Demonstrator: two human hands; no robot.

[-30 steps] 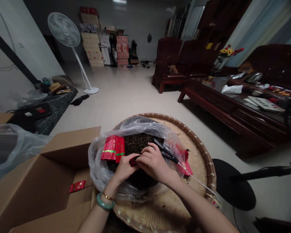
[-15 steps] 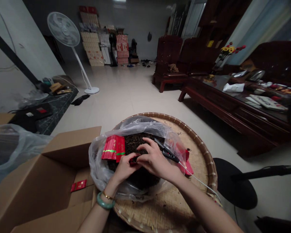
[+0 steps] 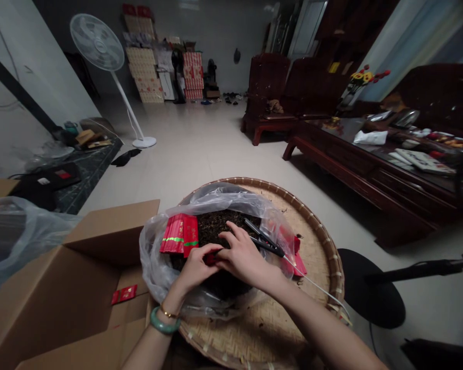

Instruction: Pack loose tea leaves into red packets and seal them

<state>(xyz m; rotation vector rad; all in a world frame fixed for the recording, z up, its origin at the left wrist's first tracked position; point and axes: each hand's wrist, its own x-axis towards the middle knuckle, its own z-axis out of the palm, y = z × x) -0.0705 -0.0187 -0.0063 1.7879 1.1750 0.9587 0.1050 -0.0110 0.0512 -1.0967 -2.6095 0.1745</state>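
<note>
My left hand (image 3: pixel 196 267) is closed on a small red packet (image 3: pixel 212 256), mostly hidden by the fingers. The thumb and a finger of my right hand (image 3: pixel 244 257) are closed at the same packet, its other fingers raised and spread. Both hands are over a clear plastic bag (image 3: pixel 151 262) of loose dark dried tea leaves (image 3: pixel 212 226). A row of flat red packets with a green band (image 3: pixel 174 235) lies on the leaves to the left. Close to my right hand rests a black hair straightener (image 3: pixel 268 244), its two arms apart, on a white cord.
The bag stands on a round woven bamboo tray (image 3: pixel 326 252), with more red packets (image 3: pixel 299 262) at its right. An open cardboard box (image 3: pixel 42 308) to the left holds a red packet (image 3: pixel 124 294). A black stand base (image 3: pixel 378 290) stands on the floor at right.
The raised fingers of my right hand have spread apart from how they were a second ago. Both hands stay at the small packet above the bag.
</note>
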